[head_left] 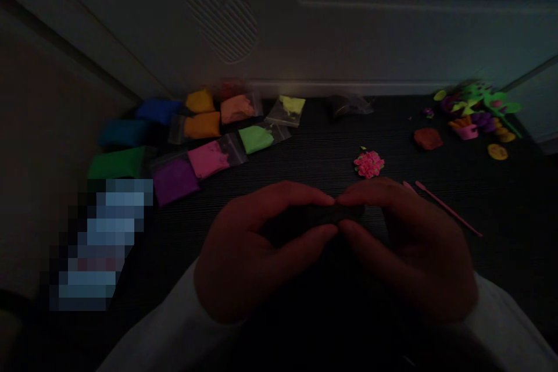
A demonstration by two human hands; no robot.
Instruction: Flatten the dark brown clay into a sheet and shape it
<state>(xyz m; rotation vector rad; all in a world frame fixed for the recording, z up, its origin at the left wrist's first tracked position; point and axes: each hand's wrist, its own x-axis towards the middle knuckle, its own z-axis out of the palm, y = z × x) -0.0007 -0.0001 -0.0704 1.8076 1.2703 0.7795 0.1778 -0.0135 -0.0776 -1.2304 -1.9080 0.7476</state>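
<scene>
My left hand (250, 253) and my right hand (421, 253) meet near the middle of the dark table. Between both thumbs and forefingers they pinch a dark, elongated lump of modelling clay (322, 215); dim light hides its exact shape. Just beyond the fingers lies a pink clay flower cluster (369, 164) with green bits at its rim. To the right of my right hand rest thin pink modelling tools (451, 209), partly hidden by that hand. A reddish-brown clay piece (428, 138) sits farther back on the right.
Clear bags of coloured clay, among them a purple bag (175, 179) and a green bag (117, 163), spread along the left. A lit, pixelated screen (104, 244) is at near left. Finished clay shapes (475, 110) crowd the back right. A pale panel (349, 40) stands behind.
</scene>
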